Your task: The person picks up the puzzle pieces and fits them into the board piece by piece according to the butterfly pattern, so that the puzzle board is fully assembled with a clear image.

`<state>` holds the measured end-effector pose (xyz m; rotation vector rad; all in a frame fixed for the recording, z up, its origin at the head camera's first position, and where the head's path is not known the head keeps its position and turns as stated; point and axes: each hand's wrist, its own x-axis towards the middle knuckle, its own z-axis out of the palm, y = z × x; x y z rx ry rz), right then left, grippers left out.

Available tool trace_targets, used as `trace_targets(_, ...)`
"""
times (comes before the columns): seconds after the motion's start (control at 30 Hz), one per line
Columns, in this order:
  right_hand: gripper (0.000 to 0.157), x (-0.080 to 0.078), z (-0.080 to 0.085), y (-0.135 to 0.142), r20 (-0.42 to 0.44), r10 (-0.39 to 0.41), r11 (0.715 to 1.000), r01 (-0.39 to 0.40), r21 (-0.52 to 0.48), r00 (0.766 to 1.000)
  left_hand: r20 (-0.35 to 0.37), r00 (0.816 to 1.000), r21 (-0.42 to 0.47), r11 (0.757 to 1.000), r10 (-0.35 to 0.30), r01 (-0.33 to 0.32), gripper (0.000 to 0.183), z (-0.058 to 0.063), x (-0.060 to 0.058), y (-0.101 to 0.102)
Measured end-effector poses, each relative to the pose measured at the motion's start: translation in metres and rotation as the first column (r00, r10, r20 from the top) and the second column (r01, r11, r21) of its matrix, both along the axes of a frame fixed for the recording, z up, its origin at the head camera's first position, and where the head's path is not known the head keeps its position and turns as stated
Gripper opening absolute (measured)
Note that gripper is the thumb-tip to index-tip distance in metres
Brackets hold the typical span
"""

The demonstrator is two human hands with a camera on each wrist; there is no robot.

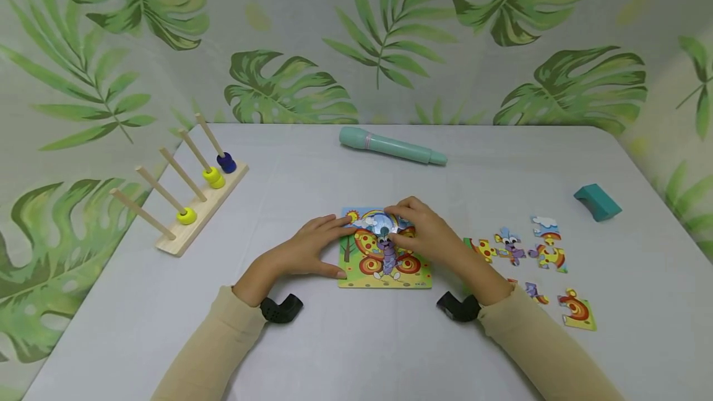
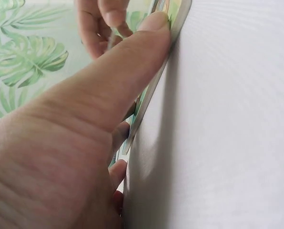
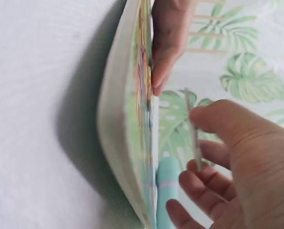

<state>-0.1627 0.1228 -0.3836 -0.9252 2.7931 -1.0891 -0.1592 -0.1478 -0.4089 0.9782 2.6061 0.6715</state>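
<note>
Right hand point(image 1: 426, 234) pinching one puzzle piece point(image 3: 196, 137) over the butterfly board point(image 1: 384, 281); left hand point(image 1: 312, 243) relaxed, fingers and thumb on the board's left side, grasping nothing.
One board, mid-counter point(image 1: 334, 351), between both hands. Looks early: held piece not seated; can't make out any placed ones, though the board's own print makes that hard to tell. Left to do, apparently: loose pieces point(image 1: 550, 257) to the right, at least seven, some partly behind the right forearm, so exact count unclear. Farther out: one teal block point(image 1: 600, 201) at far right, one mint-green rod point(image 1: 398, 146) behind the board, one wooden rack point(image 1: 208, 206) at left, five pegs, rings on three (yellow on two, dark blue on one).
</note>
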Motion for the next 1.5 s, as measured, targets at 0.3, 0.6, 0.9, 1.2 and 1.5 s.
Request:
trace_targets(0.3, 0.042, -0.013, -0.014, -0.002, -0.017, 0.027, 0.995, -0.025, 0.096, 0.999, -0.022, 1.000, 0.004, 1.000, -0.010, 0.010, 0.080, 0.001, 0.001, 0.000)
trace_targets(0.6, 0.041, -0.018, -0.016, -0.004, -0.001, 0.018, 0.992, -0.017, 0.124, 1.000, -0.121, 0.993, 0.028, 1.000, 0.010, -0.006, 0.077, -0.002, 0.001, 0.006)
trace_targets(0.9, 0.040, -0.020, -0.017, -0.006, 0.025, 0.023, 0.990, -0.026, 0.138, 0.999, -0.222, 0.975, 0.051, 0.999, 0.018, -0.006, 0.077, -0.007, 0.001, 0.018)
trace_targets(1.2, 0.040, -0.020, -0.016, -0.005, 0.020, 0.027, 0.992, -0.029, 0.124, 0.999, -0.307, 0.951, -0.024, 0.999, 0.017, -0.025, 0.061, -0.008, 0.001, 0.026)
trace_targets(1.5, 0.041, -0.020, -0.018, -0.004, 0.060, 0.015, 0.995, -0.020, 0.098, 0.998, -0.315, 0.949, -0.037, 0.998, 0.026, -0.040, 0.057, -0.008, -0.001, 0.029)
